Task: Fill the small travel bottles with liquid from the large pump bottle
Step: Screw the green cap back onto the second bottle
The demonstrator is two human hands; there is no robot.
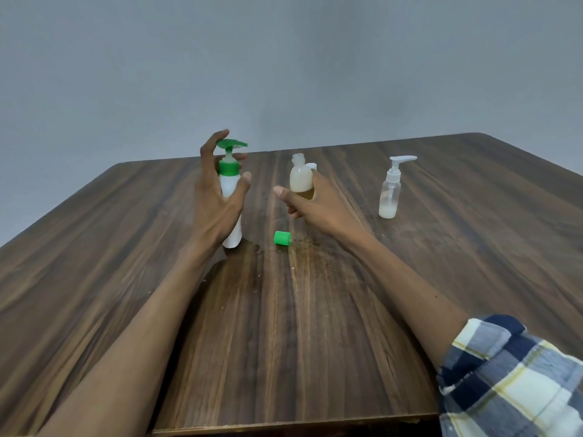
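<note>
The large pump bottle (232,184), white with a green pump head, stands on the table left of centre. My left hand (214,197) curls round it: thumb across the front, fingers behind the neck, index finger arched over the pump head. A small capless travel bottle (300,178), partly filled with whitish liquid, is to its right. My right hand (315,203) holds it from the near right side, with the thumb stretched out to the left and off the bottle. That hand hides the bottle's base. A green cap (282,238) lies on its side in front, between my hands.
A second small clear bottle (390,192) with a white pump top stands to the right, a little whitish liquid in its bottom. Something small and white (312,165) shows just behind the held bottle. The wooden table (284,342) ends at a grey wall.
</note>
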